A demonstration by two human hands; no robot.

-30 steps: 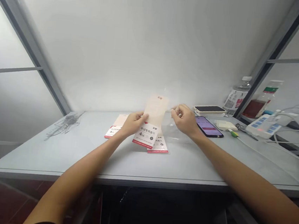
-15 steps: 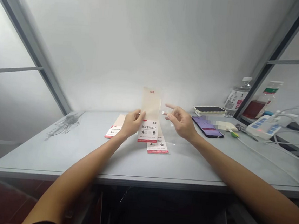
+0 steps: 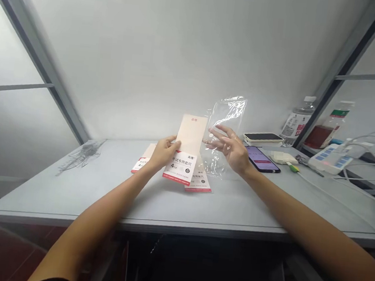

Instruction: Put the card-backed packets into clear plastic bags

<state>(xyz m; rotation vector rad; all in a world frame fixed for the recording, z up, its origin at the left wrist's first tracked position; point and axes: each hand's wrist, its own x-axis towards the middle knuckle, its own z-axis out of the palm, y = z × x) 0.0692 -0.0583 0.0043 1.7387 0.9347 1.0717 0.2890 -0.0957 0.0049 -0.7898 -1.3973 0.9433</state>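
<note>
Head view: left hand [image 3: 164,152] is pinching a ruler-set packet [image 3: 181,168] labelled 考试专用套尺, 4件套, over two matching packets [image 3: 200,182] on the counter [image 3: 70,191]; right hand [image 3: 229,148] is spread open against a clear plastic bag [image 3: 227,118].

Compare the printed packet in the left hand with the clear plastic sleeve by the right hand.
The printed packet in the left hand is opaque, peach above and white below; the clear plastic sleeve is see-through. The packet looks flat and smooth, the sleeve crinkled. The left hand grips the packet; the right hand lies spread against the sleeve. Both are off the table.
</note>
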